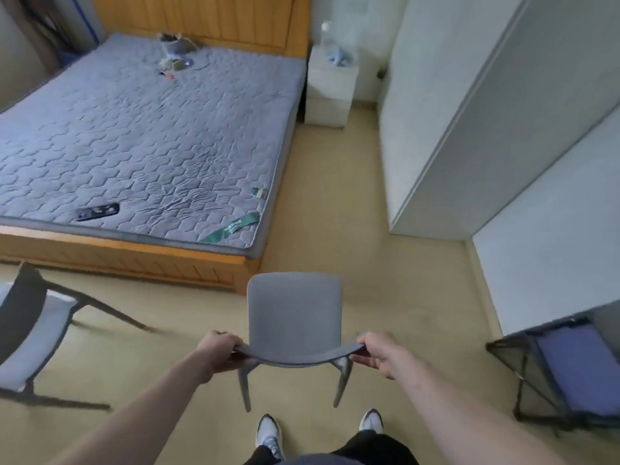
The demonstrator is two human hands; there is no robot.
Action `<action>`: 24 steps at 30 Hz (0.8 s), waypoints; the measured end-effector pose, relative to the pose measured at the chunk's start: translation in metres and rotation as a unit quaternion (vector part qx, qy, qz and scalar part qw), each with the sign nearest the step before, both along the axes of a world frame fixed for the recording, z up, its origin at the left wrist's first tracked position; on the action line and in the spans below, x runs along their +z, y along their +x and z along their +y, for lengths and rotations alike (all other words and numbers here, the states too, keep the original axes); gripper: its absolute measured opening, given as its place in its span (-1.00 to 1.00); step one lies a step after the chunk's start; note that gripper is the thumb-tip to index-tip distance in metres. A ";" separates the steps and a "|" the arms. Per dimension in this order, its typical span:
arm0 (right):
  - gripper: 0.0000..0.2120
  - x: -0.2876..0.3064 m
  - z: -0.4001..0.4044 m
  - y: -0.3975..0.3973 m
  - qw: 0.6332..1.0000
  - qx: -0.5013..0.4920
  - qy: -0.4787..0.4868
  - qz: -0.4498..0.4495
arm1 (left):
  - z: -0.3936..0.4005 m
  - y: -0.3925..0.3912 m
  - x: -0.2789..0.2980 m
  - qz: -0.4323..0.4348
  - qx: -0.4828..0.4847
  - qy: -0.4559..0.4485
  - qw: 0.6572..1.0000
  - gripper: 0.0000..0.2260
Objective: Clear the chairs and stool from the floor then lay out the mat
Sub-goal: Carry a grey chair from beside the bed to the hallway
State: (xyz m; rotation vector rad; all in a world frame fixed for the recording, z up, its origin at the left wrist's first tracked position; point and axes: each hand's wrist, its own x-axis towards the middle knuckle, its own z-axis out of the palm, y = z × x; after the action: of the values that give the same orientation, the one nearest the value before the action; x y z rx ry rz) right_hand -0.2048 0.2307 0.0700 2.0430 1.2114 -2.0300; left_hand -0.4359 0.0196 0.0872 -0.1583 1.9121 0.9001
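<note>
Grey chair (294, 315) gripped at both ends of its curved backrest: left hand (218, 352) and right hand (382, 355) each clamped shut around an edge. Positioned on tan floor (385, 280) just beyond white shoes (268, 431), near bed (134, 135).

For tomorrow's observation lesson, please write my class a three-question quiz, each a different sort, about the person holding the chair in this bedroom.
1. True or false: both hands grip the grey chair by its backrest.
2. Which lies on the mattress near the foot end? A) dark phone-like object B) folded mat C) pillow
3. Fill in: a second chair stands to the person's ____.

Key: 1 true, left hand, right hand; 2 A; 3 left.
</note>
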 end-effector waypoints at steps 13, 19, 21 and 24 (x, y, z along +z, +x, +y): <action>-0.84 0.005 0.052 0.277 0.979 -0.202 -0.011 0.028 | 0.184 0.193 -0.004 0.033 -0.222 -0.023 0.974 -0.86; -0.81 0.007 0.079 0.398 0.970 -0.241 -0.003 0.022 | 0.247 0.302 -0.021 0.022 -0.277 -0.029 0.960 -0.84; -0.81 0.008 0.084 0.439 0.964 -0.266 0.000 0.018 | 0.266 0.343 -0.023 0.018 -0.295 -0.027 0.955 -0.86; -0.80 0.012 0.088 0.482 0.953 -0.302 0.004 0.016 | 0.287 0.387 -0.021 0.018 -0.327 -0.020 0.945 -0.86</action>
State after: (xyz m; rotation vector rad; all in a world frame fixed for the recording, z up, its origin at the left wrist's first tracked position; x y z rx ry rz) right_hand 0.2777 0.3185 0.0823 2.6361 0.6311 -2.2751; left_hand -0.0491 0.3065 0.0661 0.4525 1.8352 0.4125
